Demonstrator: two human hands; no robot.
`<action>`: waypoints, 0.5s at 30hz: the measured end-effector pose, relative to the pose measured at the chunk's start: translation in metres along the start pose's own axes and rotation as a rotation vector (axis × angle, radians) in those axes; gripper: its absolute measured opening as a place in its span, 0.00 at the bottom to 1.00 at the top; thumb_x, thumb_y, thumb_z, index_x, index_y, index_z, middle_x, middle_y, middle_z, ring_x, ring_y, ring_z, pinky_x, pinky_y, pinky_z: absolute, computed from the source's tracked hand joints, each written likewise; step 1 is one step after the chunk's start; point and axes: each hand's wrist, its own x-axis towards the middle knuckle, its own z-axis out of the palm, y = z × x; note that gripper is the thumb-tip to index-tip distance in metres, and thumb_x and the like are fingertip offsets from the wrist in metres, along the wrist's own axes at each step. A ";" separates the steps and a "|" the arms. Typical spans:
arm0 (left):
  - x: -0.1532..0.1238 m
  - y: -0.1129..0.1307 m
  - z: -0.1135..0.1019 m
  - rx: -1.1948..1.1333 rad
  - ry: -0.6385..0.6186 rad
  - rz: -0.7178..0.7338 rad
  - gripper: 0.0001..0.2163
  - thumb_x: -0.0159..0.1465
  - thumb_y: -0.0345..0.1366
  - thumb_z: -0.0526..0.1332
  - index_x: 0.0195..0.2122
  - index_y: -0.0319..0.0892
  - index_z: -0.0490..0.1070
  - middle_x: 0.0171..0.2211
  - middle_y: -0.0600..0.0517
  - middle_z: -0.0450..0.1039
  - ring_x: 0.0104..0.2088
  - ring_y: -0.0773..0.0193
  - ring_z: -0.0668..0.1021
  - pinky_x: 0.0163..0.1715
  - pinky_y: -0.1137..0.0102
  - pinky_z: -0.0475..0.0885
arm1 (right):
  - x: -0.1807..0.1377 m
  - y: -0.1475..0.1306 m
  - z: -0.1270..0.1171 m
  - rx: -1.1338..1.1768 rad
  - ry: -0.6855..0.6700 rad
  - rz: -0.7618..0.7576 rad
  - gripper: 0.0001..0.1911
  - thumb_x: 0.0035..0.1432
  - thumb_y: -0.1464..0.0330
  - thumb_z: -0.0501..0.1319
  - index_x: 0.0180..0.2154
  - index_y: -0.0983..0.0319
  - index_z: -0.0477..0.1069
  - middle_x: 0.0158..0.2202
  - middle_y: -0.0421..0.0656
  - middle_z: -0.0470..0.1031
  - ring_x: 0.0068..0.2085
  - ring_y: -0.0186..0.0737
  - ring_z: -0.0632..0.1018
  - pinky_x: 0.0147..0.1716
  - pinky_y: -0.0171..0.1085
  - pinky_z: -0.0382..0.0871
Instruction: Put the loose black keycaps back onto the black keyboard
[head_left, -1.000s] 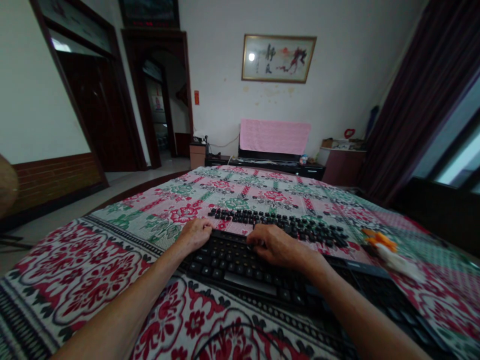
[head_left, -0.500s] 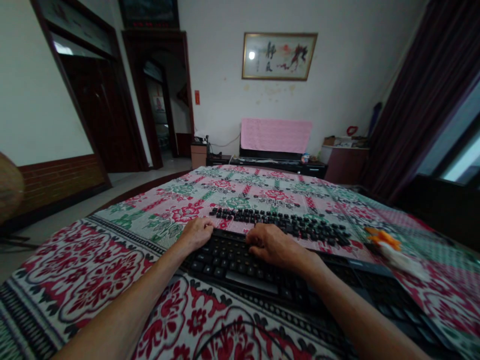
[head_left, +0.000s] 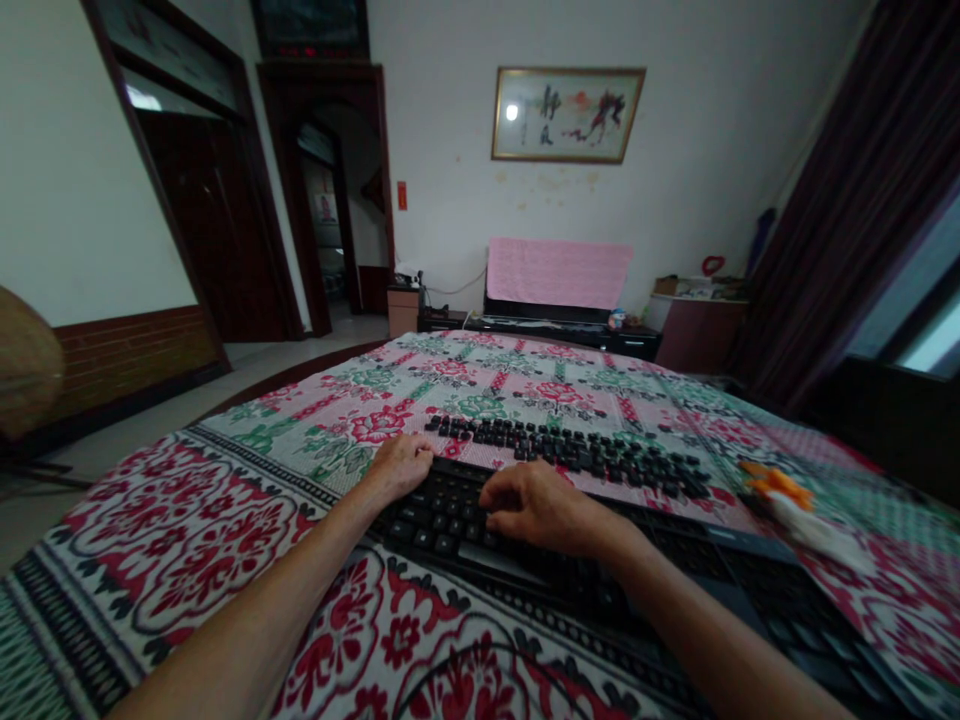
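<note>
A black keyboard (head_left: 510,560) lies at a slant on the patterned cloth, with some key positions bare near its upper rows. At its far left corner, my left hand (head_left: 403,463) is closed on the edge. My right hand (head_left: 541,505) hovers over the middle keys, fingers curved and thumb apart from them. No object shows between them, though the palm side is hidden. Beyond the keyboard, many loose black keycaps (head_left: 592,452) lie in rough rows on the cloth.
The flowered cloth (head_left: 217,520) covers the whole surface. To the right, a second dark keyboard (head_left: 780,590) lies partly behind my right forearm. An orange and white item (head_left: 787,500) rests beyond it. A thin black cable (head_left: 480,655) loops at the near edge.
My right hand has shifted slightly left and down over the keys, and its thumb and fingers look further apart. The left hand keeps its place on the keyboard corner. The view has turned slightly.
</note>
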 end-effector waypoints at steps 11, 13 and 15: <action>0.000 -0.002 0.004 -0.010 0.000 0.036 0.10 0.53 0.32 0.49 0.27 0.43 0.71 0.28 0.54 0.72 0.31 0.67 0.70 0.31 0.75 0.59 | -0.006 -0.009 0.005 -0.057 0.144 0.031 0.07 0.43 0.72 0.57 0.28 0.62 0.71 0.24 0.37 0.71 0.25 0.29 0.68 0.23 0.27 0.57; 0.000 -0.002 0.003 -0.025 -0.003 0.023 0.11 0.53 0.32 0.49 0.28 0.44 0.71 0.28 0.54 0.71 0.31 0.67 0.70 0.31 0.75 0.59 | -0.007 -0.012 0.006 -0.059 0.171 0.029 0.08 0.42 0.72 0.57 0.29 0.62 0.71 0.26 0.38 0.71 0.26 0.30 0.69 0.25 0.28 0.59; -0.001 -0.001 0.002 -0.038 -0.010 0.014 0.11 0.54 0.32 0.49 0.28 0.44 0.71 0.28 0.54 0.71 0.31 0.68 0.70 0.30 0.75 0.59 | -0.007 -0.013 0.007 -0.062 0.184 0.016 0.09 0.43 0.72 0.57 0.30 0.62 0.72 0.27 0.39 0.72 0.28 0.31 0.70 0.27 0.28 0.59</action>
